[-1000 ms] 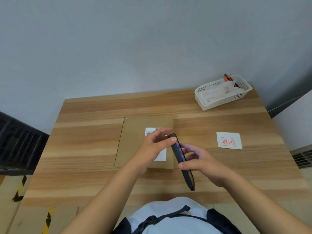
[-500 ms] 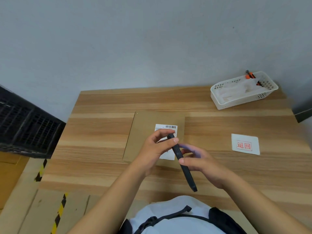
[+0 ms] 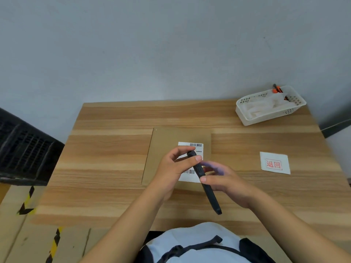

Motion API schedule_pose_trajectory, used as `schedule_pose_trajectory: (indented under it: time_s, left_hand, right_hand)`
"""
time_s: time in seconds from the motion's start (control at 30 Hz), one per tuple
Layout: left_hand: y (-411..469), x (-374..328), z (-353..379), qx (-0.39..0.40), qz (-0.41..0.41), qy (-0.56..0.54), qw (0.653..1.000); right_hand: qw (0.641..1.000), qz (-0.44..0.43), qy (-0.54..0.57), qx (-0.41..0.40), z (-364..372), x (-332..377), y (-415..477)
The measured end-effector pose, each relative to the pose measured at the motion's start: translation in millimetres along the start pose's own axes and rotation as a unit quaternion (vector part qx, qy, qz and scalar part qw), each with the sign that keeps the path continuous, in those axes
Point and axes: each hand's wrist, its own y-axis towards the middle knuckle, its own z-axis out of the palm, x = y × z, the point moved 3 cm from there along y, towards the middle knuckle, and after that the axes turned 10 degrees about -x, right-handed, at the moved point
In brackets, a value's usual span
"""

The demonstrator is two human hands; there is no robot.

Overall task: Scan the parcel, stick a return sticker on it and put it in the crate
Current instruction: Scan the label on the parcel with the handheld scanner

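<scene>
A flat brown cardboard parcel [image 3: 167, 149] lies in the middle of the wooden table [image 3: 114, 158], with a white barcode label [image 3: 191, 145] on top. Above the label I hold a dark handheld device [image 3: 204, 182] on edge. My left hand [image 3: 176, 168] pinches its far end; my right hand [image 3: 226, 181] grips its middle from the right. A white return sticker [image 3: 275, 163] with a red stamp lies on the table to the right. A black slatted crate [image 3: 24, 149] stands left of the table.
A white perforated basket [image 3: 269, 105] holding white paper and an orange-and-black tool sits at the table's back right corner. Flattened cardboard with yellow-black tape [image 3: 26, 207] covers the floor at the lower left. A grey wall rises behind the table.
My view has swung left, bringing the crate further into sight. Both hands stay on the device over the label, with its far end a little closer to the upper barcode.
</scene>
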Motion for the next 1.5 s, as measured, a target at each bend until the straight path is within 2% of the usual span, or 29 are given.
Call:
schedule_pose_trajectory:
  time_s: [0.17, 0.47, 0.6, 0.67, 0.77, 0.83, 0.87, 0.93, 1.03, 1.1, 1.23, 1.37, 1.5]
  left_hand:
    - [15, -11, -12, 0.047, 0.003, 0.014, 0.999]
    - [37, -34, -25, 0.171, -0.027, -0.024, 0.985]
    - [52, -39, -40, 0.190, -0.051, -0.055, 0.979]
    - [65, -38, -51, 0.182, -0.034, -0.006, 0.983]
    - [90, -24, -72, 0.141, 0.030, 0.153, 0.978]
    - [107, -10, -83, 0.120, 0.079, 0.265, 0.954]
    - [114, -4, -85, 0.123, 0.114, 0.327, 0.930]
    - [123, 6, -83, 0.152, 0.174, 0.458, 0.858]
    - [125, 19, -75, 0.192, 0.199, 0.606, 0.746]
    - [125, 26, -70, 0.209, 0.213, 0.640, 0.708]
    - [125, 39, -67, 0.249, 0.203, 0.665, 0.674]
    - [123, 48, -69, 0.259, 0.197, 0.682, 0.655]
    - [124, 49, -73, 0.250, 0.199, 0.678, 0.662]
  right_hand:
    - [0.999, 0.009, 0.006, -0.042, 14, 13, -1]
    - [0.993, 0.054, -0.034, -0.098, 26, 45, -4]
    - [0.987, 0.076, -0.040, -0.132, 36, 47, -2]
    - [0.982, 0.087, -0.057, -0.158, 41, 51, -5]
    - [0.970, 0.101, -0.088, -0.201, 43, 58, -13]
    - [0.960, 0.109, -0.129, -0.221, 45, 64, -16]
    - [0.955, 0.117, -0.151, -0.229, 46, 66, -17]
    - [0.938, 0.140, -0.198, -0.247, 47, 67, -17]
    - [0.909, 0.197, -0.270, -0.249, 47, 58, -14]
    - [0.883, 0.235, -0.329, -0.236, 47, 51, -11]
    - [0.819, 0.293, -0.447, -0.207, 52, 44, -6]
    - [0.777, 0.322, -0.508, -0.186, 53, 33, -4]
    - [0.768, 0.335, -0.517, -0.176, 52, 23, -5]
